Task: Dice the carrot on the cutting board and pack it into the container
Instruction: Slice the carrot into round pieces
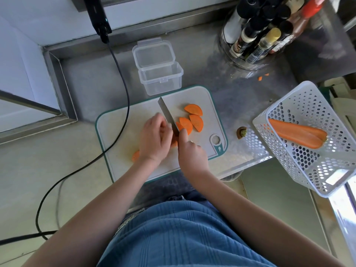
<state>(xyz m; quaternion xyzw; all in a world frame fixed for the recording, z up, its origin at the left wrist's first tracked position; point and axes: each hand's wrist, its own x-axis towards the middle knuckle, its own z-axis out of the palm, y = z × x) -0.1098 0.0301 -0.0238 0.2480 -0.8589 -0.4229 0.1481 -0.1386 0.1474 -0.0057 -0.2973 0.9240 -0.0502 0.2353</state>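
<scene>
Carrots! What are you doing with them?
A person is slicing a carrot on the cutting board. The left hand holds the carrot down while the right hand grips the knife. Three half-round slices lie beside the blade. The clear container behind the board is open with nothing in it yet.

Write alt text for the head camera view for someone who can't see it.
A person slices a carrot on a cutting board: the left hand steadies it while the right hand grips a knife. Half-round slices lie right of the blade; an open empty container sits behind the board.
</scene>
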